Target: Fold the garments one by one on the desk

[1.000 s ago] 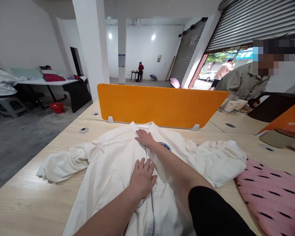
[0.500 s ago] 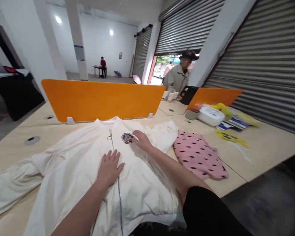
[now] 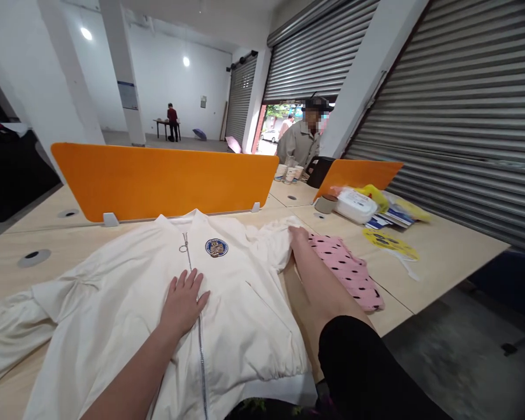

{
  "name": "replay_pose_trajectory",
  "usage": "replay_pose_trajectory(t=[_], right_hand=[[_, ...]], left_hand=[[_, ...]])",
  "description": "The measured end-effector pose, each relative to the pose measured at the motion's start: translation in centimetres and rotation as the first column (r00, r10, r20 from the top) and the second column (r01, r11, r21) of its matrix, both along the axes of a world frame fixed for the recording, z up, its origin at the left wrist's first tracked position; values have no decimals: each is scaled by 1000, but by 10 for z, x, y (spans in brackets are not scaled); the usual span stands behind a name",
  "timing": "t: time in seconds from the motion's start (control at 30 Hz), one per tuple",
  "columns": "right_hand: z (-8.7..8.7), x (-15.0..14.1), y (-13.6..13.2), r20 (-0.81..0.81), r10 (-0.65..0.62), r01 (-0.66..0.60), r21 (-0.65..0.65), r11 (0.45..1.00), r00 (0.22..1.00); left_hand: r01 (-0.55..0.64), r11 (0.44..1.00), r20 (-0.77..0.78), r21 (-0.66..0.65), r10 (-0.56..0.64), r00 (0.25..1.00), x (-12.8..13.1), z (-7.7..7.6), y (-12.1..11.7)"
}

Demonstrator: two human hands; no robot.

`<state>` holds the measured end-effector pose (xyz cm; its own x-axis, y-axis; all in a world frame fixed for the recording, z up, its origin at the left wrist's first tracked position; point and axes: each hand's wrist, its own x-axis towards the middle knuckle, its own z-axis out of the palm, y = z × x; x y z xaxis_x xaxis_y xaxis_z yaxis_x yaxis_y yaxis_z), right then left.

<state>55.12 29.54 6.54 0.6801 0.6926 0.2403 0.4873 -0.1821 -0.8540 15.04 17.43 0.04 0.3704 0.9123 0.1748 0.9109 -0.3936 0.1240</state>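
Observation:
A white zip-up jacket (image 3: 240, 303) lies spread face up on the table, with a round embroidered patch (image 3: 216, 248) on its chest. My left hand (image 3: 182, 302) rests flat on the jacket's front beside the zip, fingers apart. At the end of the jacket's right-side sleeve (image 3: 273, 239), my right hand (image 3: 298, 234) is closed on the fabric; its fingertips are partly hidden. Just beyond that hand lies a pink cloth with black spots (image 3: 345, 268), partly covered by my right forearm.
An orange divider (image 3: 170, 181) stands behind the jacket. On the right are a white plastic box (image 3: 356, 205), a yellow mask-like item (image 3: 389, 244) and a tape roll (image 3: 326, 203). Paper cups (image 3: 289, 174) stand farther back near a person in a cap (image 3: 301, 140).
My right hand has moved right from the chest patch to the sleeve and closed on it. My left hand stays flat on the jacket. The view has turned slightly right.

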Motion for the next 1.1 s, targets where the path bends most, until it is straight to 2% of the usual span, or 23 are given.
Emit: replay_pose_trajectory(t=[0.07, 0.13, 0.2, 0.23, 0.27, 0.3, 0.33, 0.37, 0.4, 0.43, 0.47, 0.5, 0.57, 0.63, 0.67, 0.73, 0.8, 0.9, 0.97, 1.03, 1.1], right_hand=[[11, -8, 8, -55, -21, 27, 97, 995, 998], [24, -23, 13, -52, 62, -42, 331, 943, 997], [35, -49, 12, 146, 237, -278, 524, 805, 961], [38, -65, 9, 304, 341, -454, 511, 729, 890], [39, -83, 5, 457, 454, -632, 397, 665, 765], [36, -100, 0, 556, 578, -774, 211, 597, 597], [32, -116, -5, 583, 697, -857, 0, 515, 419], [25, -130, -11, 550, 791, -885, -185, 428, 268], [18, -141, -16, 488, 856, -880, -314, 356, 172], [10, -149, -19, 430, 892, -868, -382, 316, 136], [3, -154, -22, 397, 905, -861, -396, 321, 155], [-4, -156, -23, 393, 894, -851, -374, 368, 214], [-17, -156, -23, 434, 822, -785, -328, 526, 369], [-28, -155, -24, 483, 756, -642, -417, 643, 443], [-33, -154, -25, 498, 746, -562, -495, 663, 442], [-41, -151, -28, 493, 767, -442, -629, 640, 409], [-42, -148, -29, 467, 793, -417, -678, 606, 392], [-26, -148, -27, 395, 825, -415, -725, 550, 404], [-10, -157, -25, 373, 825, -385, -751, 537, 425], [2, -174, -25, 414, 785, -366, -717, 594, 462], [2, -199, -29, 491, 724, -382, -626, 680, 485]], left_hand=[[0, 1000, 2, -10, 0, 1000, 0, 0, -1], [-3, 1000, 2, -19, 4, 1000, 1, 0, -1], [-10, 1000, 5, -22, 10, 1000, 2, 0, -1], [-12, 1000, 7, -19, 12, 1000, 2, 0, -2], [-11, 1000, 9, -12, 11, 1000, 2, 0, -2], [-8, 1000, 11, -2, 8, 1000, 2, 0, -2], [-6, 1000, 11, 7, 6, 1000, 2, 0, -3], [-4, 1000, 9, 14, 4, 1000, 2, 0, -3], [-1, 1000, 6, 18, 1, 1000, 2, 1, -3], [2, 1000, 4, 20, -2, 1000, 2, 1, -3], [2, 1000, 3, 20, -2, 1000, 2, 1, -3], [3, 1000, 5, 20, -3, 1000, 2, 1, -3], [0, 1000, 13, 19, 0, 1000, 2, 0, -3], [-9, 1000, 22, 14, 9, 1000, 2, -1, -3], [-10, 1000, 26, 11, 10, 1000, 2, -2, -2], [-6, 1000, 31, 7, 6, 999, 2, -2, -2], [2, 1000, 33, 2, -2, 999, 2, -1, -2], [-2, 1000, 27, -12, 2, 1000, 2, 1, -2], [-7, 1000, 20, -22, 7, 1000, 2, 3, -1], [-2, 1000, 10, -22, 2, 1000, 2, 4, -1], [8, 1000, 4, -16, -8, 1000, 2, 4, 0]])
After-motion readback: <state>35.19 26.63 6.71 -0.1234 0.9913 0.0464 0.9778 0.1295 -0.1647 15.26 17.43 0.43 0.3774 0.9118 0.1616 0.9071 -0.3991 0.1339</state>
